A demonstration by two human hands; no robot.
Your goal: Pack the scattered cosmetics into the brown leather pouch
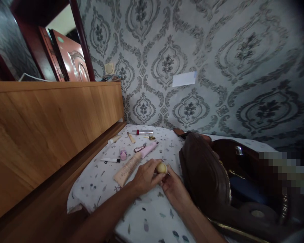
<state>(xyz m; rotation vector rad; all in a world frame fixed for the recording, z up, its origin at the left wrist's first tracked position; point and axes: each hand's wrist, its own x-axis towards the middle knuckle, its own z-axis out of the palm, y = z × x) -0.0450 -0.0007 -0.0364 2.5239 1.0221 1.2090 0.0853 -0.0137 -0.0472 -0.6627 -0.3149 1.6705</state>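
Note:
A small round thing with a pale yellow top (162, 168) is held between both hands above the patterned white cloth; its exact kind is not clear. My left hand (147, 177) closes on it from the left, thumb and fingers around its side. From the right, my right hand (174, 189) grips it with curled fingers, partly hidden. Just beyond my left hand lie a beige squeeze tube (127, 169) and a pink tube (149, 150). A pink-capped small bottle (123, 154) and a white pen-like stick (110, 160) rest farther left.
To the right stands an open dark brown leather bag (205, 168) with a dark blue item (247, 189) inside. Near the wall lie a silver tube (143, 132), a gold-and-black piece (150, 137) and small tubes. A wooden panel (55, 121) borders the left side.

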